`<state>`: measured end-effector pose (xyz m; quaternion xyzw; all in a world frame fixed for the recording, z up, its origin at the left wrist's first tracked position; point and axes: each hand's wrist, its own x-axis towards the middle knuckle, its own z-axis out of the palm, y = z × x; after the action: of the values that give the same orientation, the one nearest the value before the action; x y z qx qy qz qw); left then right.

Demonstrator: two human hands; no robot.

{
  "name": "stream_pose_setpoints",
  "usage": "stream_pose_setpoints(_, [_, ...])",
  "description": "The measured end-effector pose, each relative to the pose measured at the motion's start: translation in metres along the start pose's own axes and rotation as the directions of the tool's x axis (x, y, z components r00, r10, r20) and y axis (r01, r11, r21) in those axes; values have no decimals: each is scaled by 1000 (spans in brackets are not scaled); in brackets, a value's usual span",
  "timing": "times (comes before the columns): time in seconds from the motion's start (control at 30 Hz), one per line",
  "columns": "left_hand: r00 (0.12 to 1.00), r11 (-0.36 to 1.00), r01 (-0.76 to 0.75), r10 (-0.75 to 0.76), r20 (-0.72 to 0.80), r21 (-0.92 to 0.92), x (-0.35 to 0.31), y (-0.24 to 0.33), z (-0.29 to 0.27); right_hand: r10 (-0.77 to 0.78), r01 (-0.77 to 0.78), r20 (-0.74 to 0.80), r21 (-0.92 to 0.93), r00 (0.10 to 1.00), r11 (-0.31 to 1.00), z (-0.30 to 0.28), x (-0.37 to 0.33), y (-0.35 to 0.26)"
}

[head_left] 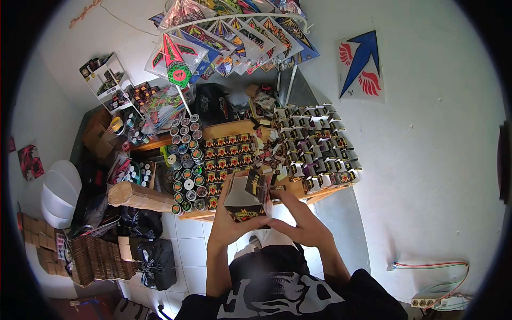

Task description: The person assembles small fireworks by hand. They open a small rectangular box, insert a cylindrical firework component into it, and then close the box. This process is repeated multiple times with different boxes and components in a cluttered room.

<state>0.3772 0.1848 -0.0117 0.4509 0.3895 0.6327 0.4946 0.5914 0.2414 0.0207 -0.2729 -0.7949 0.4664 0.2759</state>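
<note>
Close in front of me I hold a small black cardboard box (248, 214) with red and yellow print, its flap raised and its white inside showing. My left hand (223, 228) wraps its left side, thumb along the lower front edge. From the right, my right hand (305, 224) grips it with the thumb near the lower corner and the fingers at the far side. Beyond my hands, rows of closed printed boxes (229, 150) cover the middle of the wooden table (216, 129). Several open boxes with white insides (314, 144) stand in rows at the right.
Columns of round spools (186, 170) stand left of the closed boxes. Small loose pieces (271, 153) lie between the box groups. A long cardboard carton (138, 196) juts out at left. Bagged kites (229, 42) hang from a white rack above. Flattened cardboard (98, 260) is stacked on the floor.
</note>
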Motion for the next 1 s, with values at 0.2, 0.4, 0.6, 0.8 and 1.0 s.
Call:
stream_pose_setpoints(0.2, [982,932,-147,178,-65,332,9,14,0,-79,53,-263,-106,962,993,-2,9,-20])
stream_pose_setpoints(0.4, [955,821,-261,298,8,508,6,21,7,-396,302,-237,-352,887,886,-3,13,-47])
stream_pose_setpoints(0.6, [901,781,-377,433,2,498,2,20,8,-508,255,-436,-518,743,817,-3,12,-42])
stream_pose_setpoints(0.8, [876,755,-472,458,149,456,-2,12,1,-289,210,-331,-255,898,944,-9,5,-47])
stream_pose_setpoints(1.0, [855,748,-519,460,242,413,-5,18,8,-22,27,-137,33,990,999,-1,-8,-54])
